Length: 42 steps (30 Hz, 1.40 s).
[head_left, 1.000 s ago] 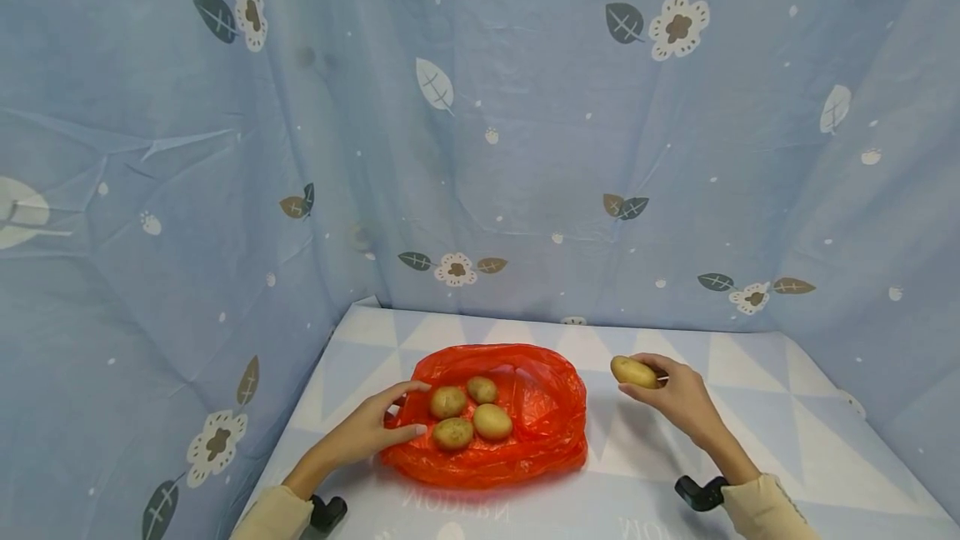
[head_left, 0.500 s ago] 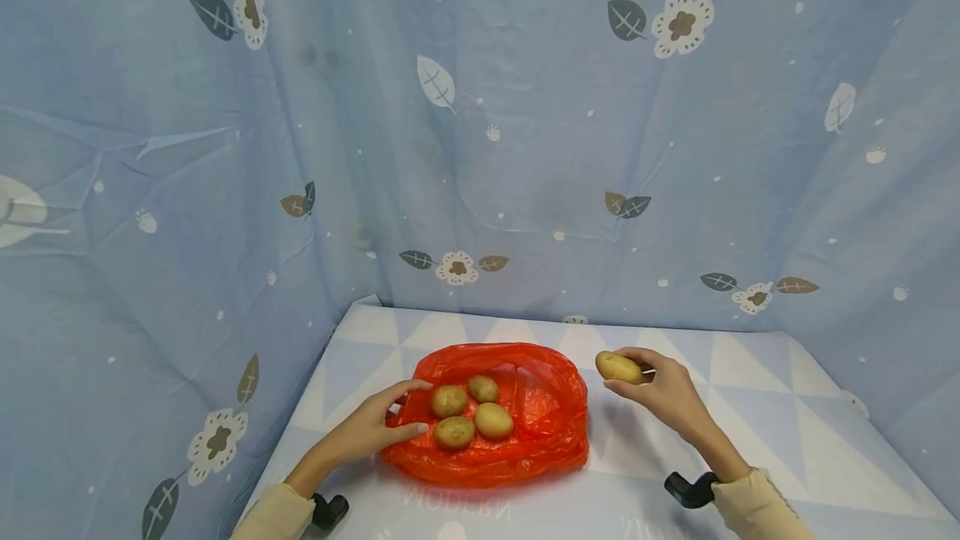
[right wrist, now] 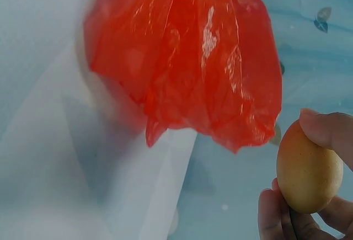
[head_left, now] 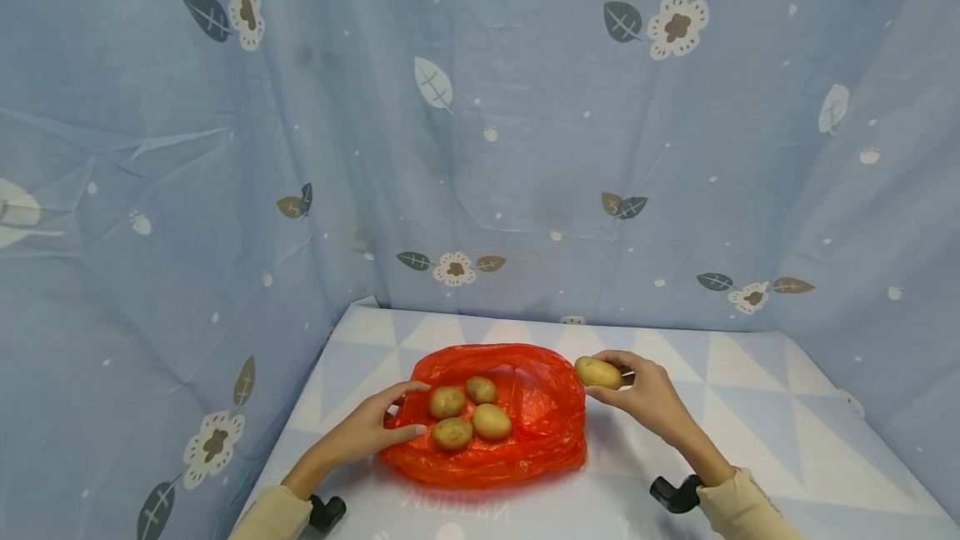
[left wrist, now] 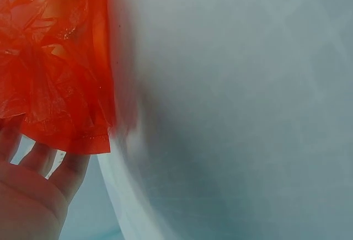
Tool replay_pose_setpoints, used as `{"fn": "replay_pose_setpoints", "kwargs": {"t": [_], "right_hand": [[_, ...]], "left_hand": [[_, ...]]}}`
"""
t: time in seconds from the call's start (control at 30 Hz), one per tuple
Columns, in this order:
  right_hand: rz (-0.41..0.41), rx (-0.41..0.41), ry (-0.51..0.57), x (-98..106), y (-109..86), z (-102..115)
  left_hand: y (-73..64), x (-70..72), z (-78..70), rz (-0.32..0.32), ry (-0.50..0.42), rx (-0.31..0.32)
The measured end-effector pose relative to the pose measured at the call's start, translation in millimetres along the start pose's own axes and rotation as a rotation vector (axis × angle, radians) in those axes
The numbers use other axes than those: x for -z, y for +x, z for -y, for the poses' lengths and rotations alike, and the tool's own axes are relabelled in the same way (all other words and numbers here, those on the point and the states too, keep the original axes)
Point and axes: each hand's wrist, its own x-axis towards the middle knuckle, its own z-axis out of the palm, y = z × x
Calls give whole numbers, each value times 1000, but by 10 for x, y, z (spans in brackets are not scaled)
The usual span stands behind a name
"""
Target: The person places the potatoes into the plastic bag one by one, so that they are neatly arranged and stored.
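Note:
A red plastic bag (head_left: 546, 415) lies with its mouth wide and its rim spread on the table. Several potatoes (head_left: 491, 422) rest in its left half. My left hand (head_left: 373, 423) holds the bag's left edge, thumb and index finger reaching over the rim; in the left wrist view its other fingers (left wrist: 69, 175) are partly hidden behind the red plastic. Held up at the bag's right rim is one more yellow potato (head_left: 597, 372), which my right hand (head_left: 651, 397) grips between thumb and fingers. The right wrist view shows this potato (right wrist: 309, 168) beside the bag's crinkled side.
The table (head_left: 750, 432) wears a white and pale blue triangle-patterned cover. Blue curtains (head_left: 525, 148) with flowers and leaves close off the back and sides. A black wrist mount (head_left: 677, 493) sits on the right wrist, another (head_left: 327, 513) on the left.
My right hand has carried its potato leftward, from well right of the bag to the bag's right rim. The left hand and the potatoes in the bag have stayed put.

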Motion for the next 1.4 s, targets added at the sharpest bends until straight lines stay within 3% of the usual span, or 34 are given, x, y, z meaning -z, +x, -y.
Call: {"fn": "replay_pose_setpoints", "kwargs": {"t": [0.63,1.1,1.4], "right_hand": [[85,34,62,-271,37,168],[91,145,36,-513,122,247],[127,138,8,-683,191,297]], "left_hand": [[-32,-2,-40,-4,-12,-6],[-14,-9,-65,-13,-2,6],[-5,-7,-90,-15,-9,11]]}}
